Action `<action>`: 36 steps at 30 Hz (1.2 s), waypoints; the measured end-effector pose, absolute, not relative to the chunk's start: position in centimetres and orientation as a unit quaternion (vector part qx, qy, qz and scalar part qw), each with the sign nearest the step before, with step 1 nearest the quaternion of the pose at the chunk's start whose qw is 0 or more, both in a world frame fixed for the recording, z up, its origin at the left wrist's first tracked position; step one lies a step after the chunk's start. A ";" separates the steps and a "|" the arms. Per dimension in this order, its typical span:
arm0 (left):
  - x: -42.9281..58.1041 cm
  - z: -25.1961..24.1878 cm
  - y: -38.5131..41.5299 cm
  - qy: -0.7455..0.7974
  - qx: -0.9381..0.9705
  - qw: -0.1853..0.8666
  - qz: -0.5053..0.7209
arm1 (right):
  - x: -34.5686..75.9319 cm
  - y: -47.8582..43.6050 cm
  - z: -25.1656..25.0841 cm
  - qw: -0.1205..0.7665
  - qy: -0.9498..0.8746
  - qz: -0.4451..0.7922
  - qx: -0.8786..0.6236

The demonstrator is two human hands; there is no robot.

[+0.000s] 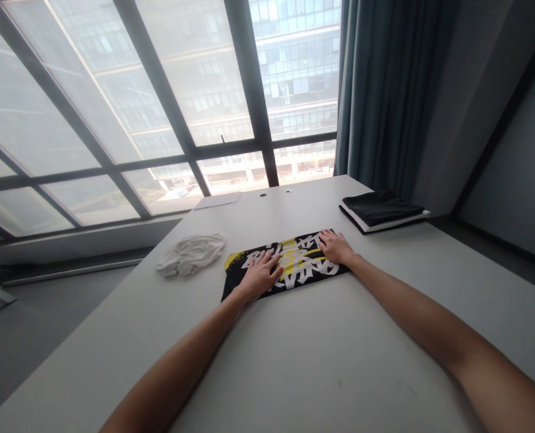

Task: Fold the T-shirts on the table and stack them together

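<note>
Both hands are pressing flat, fingers spread and gripping nothing: left hand [261,275] and right hand [336,246] are lying on the folded black printed shirt [294,264], mid-counter [321,361]. Beside it are sitting a crumpled white cloth [192,254] and, seemingly, stacked dark garments [382,209].

A pale grey surface [321,361] carries a folded black garment [297,264] printed in yellow and white near its middle. A crumpled white cloth [190,254] lies just beside it on the left. A folded black-and-white stack [382,210] sits towards the far right corner, and a white sheet [217,200] lies at the far edge.
</note>
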State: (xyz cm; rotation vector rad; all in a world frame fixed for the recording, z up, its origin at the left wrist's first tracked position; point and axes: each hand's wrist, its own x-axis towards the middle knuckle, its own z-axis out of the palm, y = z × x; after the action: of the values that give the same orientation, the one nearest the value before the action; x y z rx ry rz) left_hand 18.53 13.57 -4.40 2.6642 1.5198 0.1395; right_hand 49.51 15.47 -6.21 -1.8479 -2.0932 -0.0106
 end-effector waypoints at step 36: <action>25.8 -4.2 16.8 0.555 0.821 0.011 0.132 | 43.7 12.8 -5.8 0.165 -0.823 0.043 -0.541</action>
State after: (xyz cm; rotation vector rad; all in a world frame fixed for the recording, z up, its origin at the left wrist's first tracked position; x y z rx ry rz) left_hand 25.81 16.78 -4.23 2.5616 1.7329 0.4132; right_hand 43.69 12.83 -5.85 -1.5420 -2.3457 0.1225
